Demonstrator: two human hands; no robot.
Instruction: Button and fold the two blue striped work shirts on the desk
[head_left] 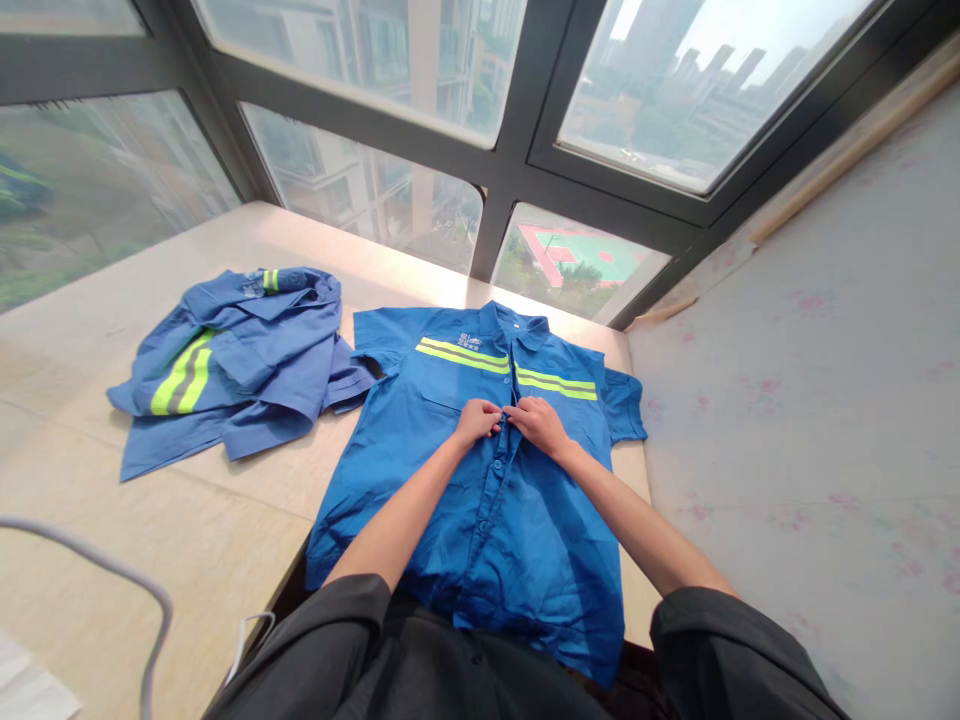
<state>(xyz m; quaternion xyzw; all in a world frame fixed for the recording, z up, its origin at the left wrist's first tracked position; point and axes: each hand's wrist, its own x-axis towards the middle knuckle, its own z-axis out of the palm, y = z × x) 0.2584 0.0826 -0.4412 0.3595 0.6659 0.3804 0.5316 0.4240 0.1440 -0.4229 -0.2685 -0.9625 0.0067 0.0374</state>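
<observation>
A blue short-sleeved work shirt [435, 470] with yellow-green reflective bands lies spread out, collar away from me, its lower end hanging over the near edge. Both hands meet at its front placket, below the chest band. My left hand [478, 422] pinches the placket edge near a button. Close against it, my right hand [537, 422] pinches the other front edge. The button between my fingertips is mostly hidden. Further down the placket, more buttons [497, 465] show.
A second blue garment [247, 370] with reflective bands lies crumpled on the pale ledge [247, 520] at left. A grey cable [112, 572] curves at lower left, near a white cord [244, 640]. Windows stand behind; a patterned wall [795, 430] borders the right.
</observation>
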